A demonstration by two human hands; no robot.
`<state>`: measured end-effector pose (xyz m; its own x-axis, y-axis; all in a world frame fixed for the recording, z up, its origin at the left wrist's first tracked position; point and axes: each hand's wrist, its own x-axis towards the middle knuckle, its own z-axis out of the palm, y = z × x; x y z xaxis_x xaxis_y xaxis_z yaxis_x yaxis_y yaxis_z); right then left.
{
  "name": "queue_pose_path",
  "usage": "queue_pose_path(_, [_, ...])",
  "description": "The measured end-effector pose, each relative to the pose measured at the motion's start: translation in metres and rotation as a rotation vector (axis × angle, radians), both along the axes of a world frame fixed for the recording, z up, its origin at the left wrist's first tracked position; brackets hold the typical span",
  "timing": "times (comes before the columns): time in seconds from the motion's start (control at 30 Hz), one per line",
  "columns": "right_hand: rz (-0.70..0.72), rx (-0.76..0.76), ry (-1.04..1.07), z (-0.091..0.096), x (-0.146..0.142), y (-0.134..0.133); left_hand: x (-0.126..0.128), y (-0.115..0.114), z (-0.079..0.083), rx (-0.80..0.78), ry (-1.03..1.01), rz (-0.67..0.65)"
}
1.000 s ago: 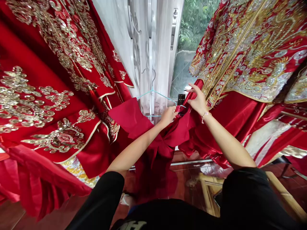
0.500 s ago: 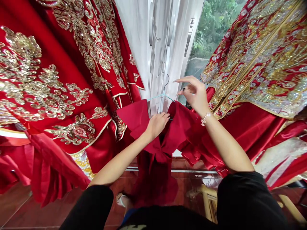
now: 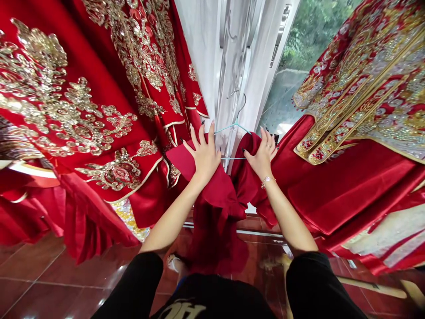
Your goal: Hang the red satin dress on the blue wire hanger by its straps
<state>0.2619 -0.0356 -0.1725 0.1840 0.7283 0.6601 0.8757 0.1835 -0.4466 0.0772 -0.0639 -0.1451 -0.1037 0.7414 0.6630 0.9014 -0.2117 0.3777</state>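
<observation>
A plain red satin garment hangs on a light blue wire hanger in front of white curtains. My left hand lies flat on the garment's left shoulder, fingers stretched out and spread. My right hand rests on the right shoulder of the garment, fingers curled over the red cloth near the hanger's arm. The cloth hangs down between my arms toward the floor.
Red robes with gold embroidery hang on the left and on the right. White curtains and a window with greenery are behind the hanger. A red tiled floor lies below.
My left hand opened and moved up onto the garment's left shoulder. My right hand came down from the hanger's arm onto the right shoulder. The view shifted slightly.
</observation>
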Motion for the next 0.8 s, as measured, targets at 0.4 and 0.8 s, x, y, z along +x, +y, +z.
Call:
queue_pose_path(0.4, [0.019, -0.207, -0.047, 0.0, 0.02, -0.001, -0.029, 0.003, -0.001, -0.115, 0.018, -0.053])
queue_pose_path(0.8, [0.022, -0.104, -0.1, 0.018, 0.06, 0.014, -0.063, 0.014, 0.033, -0.325, 0.162, -0.092])
